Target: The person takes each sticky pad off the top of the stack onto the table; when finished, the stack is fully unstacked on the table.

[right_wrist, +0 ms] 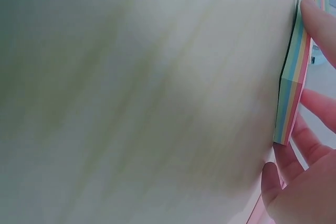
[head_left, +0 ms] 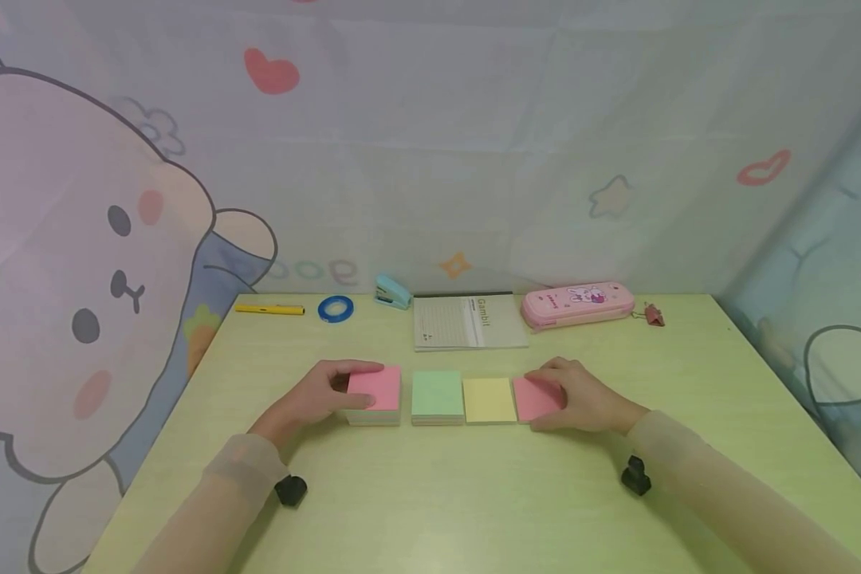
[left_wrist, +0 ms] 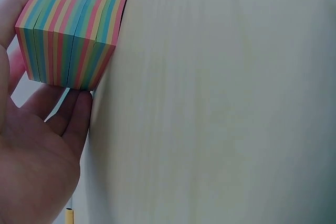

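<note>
Four separate sticky-note piles form a row across the table in the head view. My left hand (head_left: 321,396) grips the tall pink-topped stack (head_left: 385,389) at the left end, thumb and fingers at its sides. In the left wrist view that stack (left_wrist: 68,32) shows striped, multicoloured edges. A gap parts it from the lower green-topped stack (head_left: 436,393). Beside the green one lies a thin yellow-topped pad (head_left: 489,400). At the right end, my right hand (head_left: 581,399) holds a thin pink-topped pad (head_left: 532,397); its layered edge (right_wrist: 291,103) shows in the right wrist view.
Along the table's back edge lie a yellow pen (head_left: 269,309), a blue tape roll (head_left: 323,311), a light-blue stapler (head_left: 391,292), a notebook (head_left: 445,323), a pink pencil case (head_left: 578,304) and a red binder clip (head_left: 654,315). A patterned cloth (head_left: 430,159) hangs behind.
</note>
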The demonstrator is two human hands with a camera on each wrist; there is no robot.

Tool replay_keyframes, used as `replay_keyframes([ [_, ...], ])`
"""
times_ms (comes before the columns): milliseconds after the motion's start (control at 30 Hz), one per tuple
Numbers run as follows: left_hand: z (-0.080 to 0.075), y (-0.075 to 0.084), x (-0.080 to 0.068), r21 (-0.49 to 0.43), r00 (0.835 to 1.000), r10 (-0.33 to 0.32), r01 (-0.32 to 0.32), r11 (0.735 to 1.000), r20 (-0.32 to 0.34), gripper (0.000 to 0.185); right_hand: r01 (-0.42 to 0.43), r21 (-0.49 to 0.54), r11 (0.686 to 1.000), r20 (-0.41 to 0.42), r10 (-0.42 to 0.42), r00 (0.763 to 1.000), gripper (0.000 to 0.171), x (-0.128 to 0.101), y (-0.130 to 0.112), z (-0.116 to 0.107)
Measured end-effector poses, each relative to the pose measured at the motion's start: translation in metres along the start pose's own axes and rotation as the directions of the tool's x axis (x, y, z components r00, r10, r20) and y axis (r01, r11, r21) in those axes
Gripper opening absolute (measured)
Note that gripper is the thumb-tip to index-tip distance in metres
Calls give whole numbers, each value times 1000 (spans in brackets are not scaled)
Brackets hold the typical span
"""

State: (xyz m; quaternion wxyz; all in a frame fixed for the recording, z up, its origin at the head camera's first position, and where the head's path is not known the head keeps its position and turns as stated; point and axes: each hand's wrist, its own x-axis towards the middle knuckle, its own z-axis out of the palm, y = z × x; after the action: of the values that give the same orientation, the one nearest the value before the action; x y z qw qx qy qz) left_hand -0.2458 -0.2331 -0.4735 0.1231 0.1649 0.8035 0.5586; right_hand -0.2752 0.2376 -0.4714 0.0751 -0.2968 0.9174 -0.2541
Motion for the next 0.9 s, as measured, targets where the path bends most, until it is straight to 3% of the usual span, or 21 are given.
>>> replay_keyframes([
  [633, 0, -1, 0, 10, 1000, -10, 10, 1000, -5, 55, -2, -6, 1000, 0, 2, 1000, 88, 1, -4, -3],
  [900, 0, 0, -1, 17, 1000, -6, 6, 1000, -4, 54, 55, 56, 997, -57, -52, 997, 93, 23, -41, -1],
])
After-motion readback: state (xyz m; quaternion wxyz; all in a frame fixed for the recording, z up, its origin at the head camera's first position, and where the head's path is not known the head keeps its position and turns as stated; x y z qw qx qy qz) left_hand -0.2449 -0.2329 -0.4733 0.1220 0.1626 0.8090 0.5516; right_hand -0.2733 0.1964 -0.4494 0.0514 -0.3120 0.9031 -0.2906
